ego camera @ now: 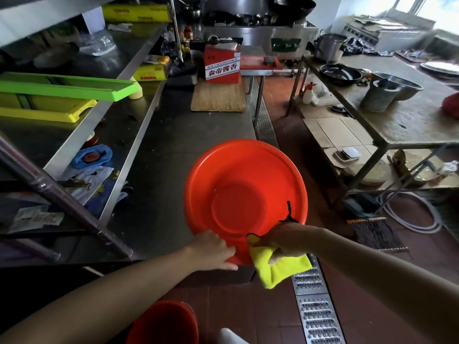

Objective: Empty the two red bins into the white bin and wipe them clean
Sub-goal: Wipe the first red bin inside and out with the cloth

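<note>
A round, shallow red plastic bin [244,202] sits at the near right corner of a long stainless steel counter [173,145], tilted up so its empty inside faces the camera and its far rim overhangs the counter edge. Both bare forearms reach forward from the bottom of the view and meet at the bin's near rim.

The left hand [213,250] comes in from the lower left, palm down, thumb stretched along the underside of the rim and fingers curled over its near lip — it grips the bin's edge. The right hand [285,240] comes in from the lower right with the wrist bent inward; its fingers are clenched around a bright yellow microfibre cloth [278,269], pressed against the inner wall just beside the left hand. The cloth's loose part hangs below the rim over the floor, and a black cord [288,212] rises from the right hand across the bin's wall.

A second red plastic bin [169,324] stands on the tiled floor by the person's feet, partly cut off by the frame; what it holds cannot be told. Just right of it a white object [228,336] barely shows.
</note>
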The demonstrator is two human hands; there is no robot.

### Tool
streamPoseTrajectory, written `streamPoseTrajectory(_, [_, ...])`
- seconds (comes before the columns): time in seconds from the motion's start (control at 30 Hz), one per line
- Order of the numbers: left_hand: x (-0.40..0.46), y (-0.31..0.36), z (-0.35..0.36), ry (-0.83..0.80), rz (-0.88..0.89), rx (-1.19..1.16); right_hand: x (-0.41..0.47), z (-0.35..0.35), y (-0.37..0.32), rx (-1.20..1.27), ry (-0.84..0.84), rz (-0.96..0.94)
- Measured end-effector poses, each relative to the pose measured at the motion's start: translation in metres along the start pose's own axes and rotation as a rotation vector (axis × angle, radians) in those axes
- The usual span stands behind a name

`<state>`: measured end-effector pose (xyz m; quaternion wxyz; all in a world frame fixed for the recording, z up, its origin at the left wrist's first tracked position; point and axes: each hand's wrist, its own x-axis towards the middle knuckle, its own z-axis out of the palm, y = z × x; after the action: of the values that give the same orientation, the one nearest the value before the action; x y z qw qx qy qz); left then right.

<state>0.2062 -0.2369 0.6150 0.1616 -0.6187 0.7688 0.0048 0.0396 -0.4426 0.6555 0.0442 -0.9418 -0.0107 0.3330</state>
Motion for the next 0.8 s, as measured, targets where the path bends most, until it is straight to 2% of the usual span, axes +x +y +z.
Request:
streamPoseTrajectory(0.13, [-0.001, 0.023, 0.016, 0.031, 0.05, 0.168, 0.008, 0.013, -0.008, 0.213, -0.181, 0.021])
streamPoseTrajectory(0.2, [-0.001, 0.038, 0.024, 0.046, 0.034, 0.219, 0.012, 0.016, -0.016, 0.189, -0.198, 0.049])
streamPoseTrajectory(0.27, [-0.001, 0.051, 0.031, 0.04, 0.032, 0.239, 0.017, 0.022, -0.024, 0.059, -0.204, 0.038])
streamPoseTrajectory(0.33, [-0.003, 0.06, 0.031, 0.01, 0.029, 0.194, 0.023, 0.032, -0.03, -0.054, -0.119, 0.021])
streamPoseTrajectory(0.43, [-0.006, 0.069, 0.031, -0.027, -0.019, 0.116, 0.024, 0.049, -0.048, -0.21, 0.094, 0.065])
streamPoseTrajectory(0.5, [-0.008, 0.076, 0.033, -0.028, -0.059, 0.112, 0.014, 0.064, -0.065, -0.235, 0.232, 0.084])
streamPoseTrajectory(0.57, [-0.006, 0.084, 0.034, -0.014, -0.092, 0.12, -0.003, 0.085, -0.078, -0.264, 0.292, 0.071])
streamPoseTrajectory(0.67, [-0.001, 0.099, 0.033, -0.018, -0.175, 0.13, -0.019, 0.105, -0.083, -0.228, 0.278, 0.167])
streamPoseTrajectory(0.73, [0.003, 0.108, 0.031, -0.038, -0.214, 0.108, -0.016, 0.114, -0.085, -0.278, 0.384, 0.213])
streamPoseTrajectory(0.8, [0.007, 0.114, 0.026, -0.066, -0.248, 0.097, -0.011, 0.119, -0.084, -0.25, 0.557, 0.181])
